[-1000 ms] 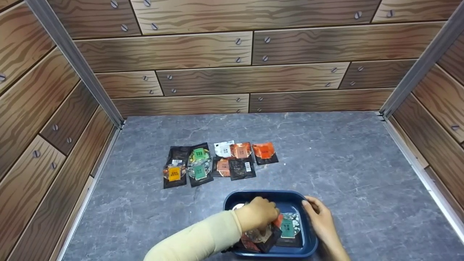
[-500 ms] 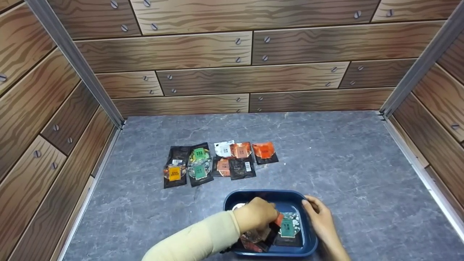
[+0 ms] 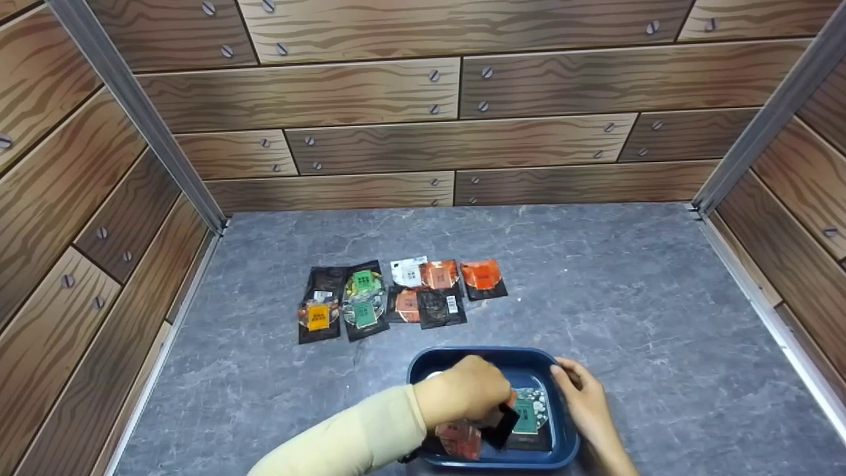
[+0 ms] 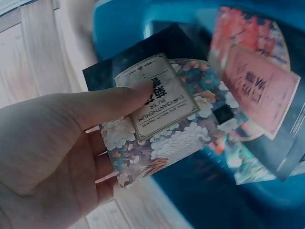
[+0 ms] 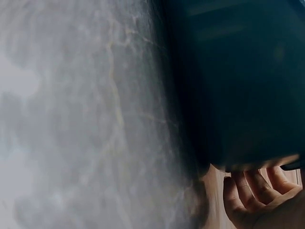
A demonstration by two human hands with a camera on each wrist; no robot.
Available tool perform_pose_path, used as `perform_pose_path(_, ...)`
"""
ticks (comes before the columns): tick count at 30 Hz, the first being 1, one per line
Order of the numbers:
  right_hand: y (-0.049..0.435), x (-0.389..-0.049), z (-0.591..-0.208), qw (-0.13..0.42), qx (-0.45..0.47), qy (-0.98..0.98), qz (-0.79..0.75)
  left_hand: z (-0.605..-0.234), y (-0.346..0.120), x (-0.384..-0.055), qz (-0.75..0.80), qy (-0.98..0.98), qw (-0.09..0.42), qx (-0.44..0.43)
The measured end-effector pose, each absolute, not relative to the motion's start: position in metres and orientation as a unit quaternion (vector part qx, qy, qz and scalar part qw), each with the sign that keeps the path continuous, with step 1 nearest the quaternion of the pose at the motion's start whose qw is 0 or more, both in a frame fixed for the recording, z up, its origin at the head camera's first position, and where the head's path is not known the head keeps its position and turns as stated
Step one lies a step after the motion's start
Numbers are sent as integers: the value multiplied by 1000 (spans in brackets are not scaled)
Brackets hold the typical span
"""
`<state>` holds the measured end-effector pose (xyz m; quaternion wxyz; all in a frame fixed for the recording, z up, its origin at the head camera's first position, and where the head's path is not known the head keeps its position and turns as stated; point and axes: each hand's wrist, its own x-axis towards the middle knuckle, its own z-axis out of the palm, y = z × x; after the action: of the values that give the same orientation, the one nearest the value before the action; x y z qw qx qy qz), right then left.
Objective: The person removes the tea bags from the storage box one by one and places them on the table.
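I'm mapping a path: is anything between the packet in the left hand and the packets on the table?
Yes: the far wall of the blue tray stands between the held packet and the packets on the table. A move there would probably pass over it. Nothing else visible blocks the way.

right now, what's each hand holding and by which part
Left hand: a packet, thumb on its label. Right hand: the tub, by its right side.
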<state>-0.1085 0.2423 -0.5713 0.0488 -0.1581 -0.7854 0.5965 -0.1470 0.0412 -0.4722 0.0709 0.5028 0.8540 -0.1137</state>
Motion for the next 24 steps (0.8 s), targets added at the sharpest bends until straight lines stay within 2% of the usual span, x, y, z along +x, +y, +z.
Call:
perform_pose_path(3,242,-108,-571,50,-159,-783,600,-466,34,-150,-77,846,35,526)
perform_pose_path(8,243,-107,-571,54,-156,-783,599,-460,23,-156,-21,836,26,548)
perform_pose_path(15,244,-108,-572,54,-158,-787,594,-456,16,-173,57,850,-4,524)
perform_pose_path(24,242,-107,-571,60,-150,-787,595,-455,14,-206,118,855,-87,497)
